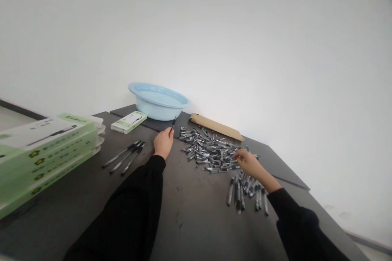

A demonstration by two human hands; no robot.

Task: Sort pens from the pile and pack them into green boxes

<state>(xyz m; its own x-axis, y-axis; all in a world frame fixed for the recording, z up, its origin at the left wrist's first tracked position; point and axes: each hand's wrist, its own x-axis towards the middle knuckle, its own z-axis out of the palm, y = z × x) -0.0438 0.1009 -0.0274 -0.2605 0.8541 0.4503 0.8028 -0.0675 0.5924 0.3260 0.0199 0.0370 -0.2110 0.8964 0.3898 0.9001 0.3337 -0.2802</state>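
My left hand (163,143) is closed around a slim pen (173,123), its dark pointed end up, above the middle of the table. To its left, three pens (127,156) with black grips lie side by side. My right hand (246,162) reaches over the right edge of a heap of short silver-and-black pen parts (211,151), probably caps. Its fingers are curled together, and what they hold, if anything, is too small to make out. Below that hand lies a looser group of clear and dark pen parts (240,193), partly covered by the wrist.
A pale blue basin (161,110) stands at the back. Beside it lies a flat white-and-green pen box (129,122). More such boxes are stacked (45,151) at the left. A brown cardboard strip (217,126) lies behind the heap, near the white wall (245,49). The table (190,220) is dark grey.
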